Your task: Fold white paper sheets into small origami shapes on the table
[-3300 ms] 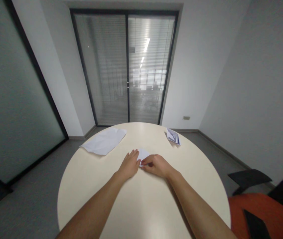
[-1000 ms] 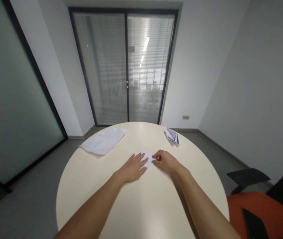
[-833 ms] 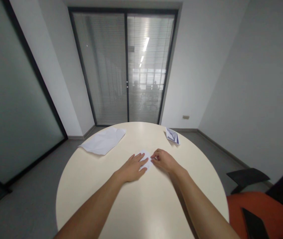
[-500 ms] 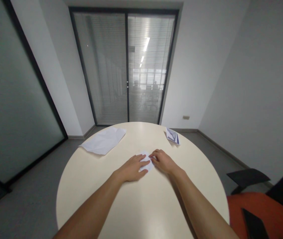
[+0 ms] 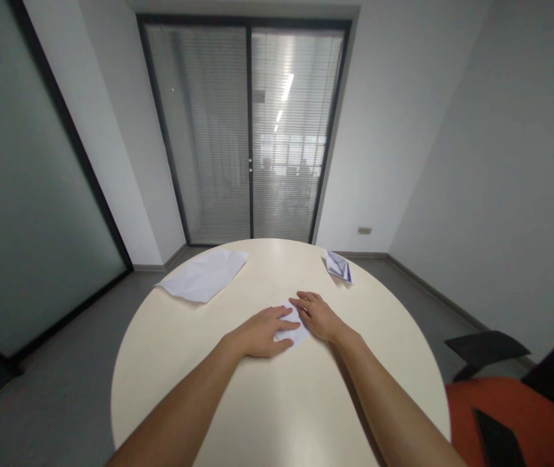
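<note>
A small folded white paper (image 5: 292,332) lies on the round cream table (image 5: 277,402), mostly covered by both hands. My left hand (image 5: 260,332) rests flat on its left part with the fingers spread. My right hand (image 5: 318,316) presses on its right part, fingers pointing left and meeting the left hand's fingertips. Only a small strip of paper shows between the hands.
A larger creased white sheet (image 5: 204,275) lies at the table's far left. A folded paper shape with bluish edges (image 5: 339,266) sits at the far right rim. An orange chair (image 5: 515,421) with dark armrests stands to the right. Glass doors with blinds are behind the table.
My right hand has slid left and flattened over the paper, meeting my left hand. My left hand has stayed pressing the paper, and the paper has shifted slightly towards me.
</note>
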Available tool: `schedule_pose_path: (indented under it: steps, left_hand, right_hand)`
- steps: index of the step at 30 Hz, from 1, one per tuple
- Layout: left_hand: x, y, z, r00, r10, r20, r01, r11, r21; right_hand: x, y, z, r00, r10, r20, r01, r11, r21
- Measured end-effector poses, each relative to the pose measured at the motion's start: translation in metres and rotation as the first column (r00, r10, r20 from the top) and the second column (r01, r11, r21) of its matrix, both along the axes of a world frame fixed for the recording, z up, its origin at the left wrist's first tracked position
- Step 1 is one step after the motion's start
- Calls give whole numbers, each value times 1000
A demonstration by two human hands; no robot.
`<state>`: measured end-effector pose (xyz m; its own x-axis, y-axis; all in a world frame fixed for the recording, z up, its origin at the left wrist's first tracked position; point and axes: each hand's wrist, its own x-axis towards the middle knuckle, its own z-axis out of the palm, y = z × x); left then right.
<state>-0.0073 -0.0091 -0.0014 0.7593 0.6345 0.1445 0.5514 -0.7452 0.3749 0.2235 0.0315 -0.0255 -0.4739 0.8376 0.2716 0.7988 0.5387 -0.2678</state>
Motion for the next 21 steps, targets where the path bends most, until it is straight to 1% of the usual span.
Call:
schedule_pose_path:
  steps: [4,10,18,21]
  left_hand:
    - [1,0,-3,999,32,-20,-32,999,14]
    - [0,3,-4,997,38,-61,-36,999,22]
    - [-1,9,-9,985,140,-97,-139,990,25]
    - [-2,10,-11,978,184,-99,-181,983,39]
  right_hand:
    - [-1,0,3,1000,11,-1,-11,1000,12]
    - [0,-2,4,1000,2,-22,-2,1000,12]
    - [1,-1,3,999,14,-31,-13,1000,16]
    - [1,0,1,999,18,-44,-16,999,36]
